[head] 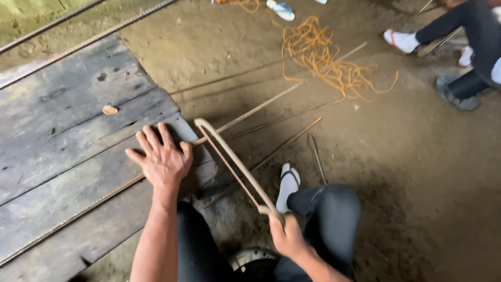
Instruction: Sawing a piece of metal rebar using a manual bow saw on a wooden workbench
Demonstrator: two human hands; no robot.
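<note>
Right hand (pixel 288 236) gripping hacksaw (pixel 235 164) handle, fingers closed | blade crossing thin steel rod (pixel 94 205) at the edge of the plank bench (pixel 62 130) | left hand (pixel 163 159) lying open, flat, pinning rod on the planks | risk: rod rolling under the palm, blade skipping toward the fingers | orange cord (pixel 329 62) lying on dirt beyond.

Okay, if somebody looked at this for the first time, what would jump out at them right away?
Most likely the hacksaw at centre: the right hand grips its handle while its blade crosses a thin steel rod at the edge of the weathered plank platform. The left hand lies flat, fingers spread, pressing that rod onto the planks. Next, the bright orange tangle of cord on the dirt floor at the top stands out.
</note>
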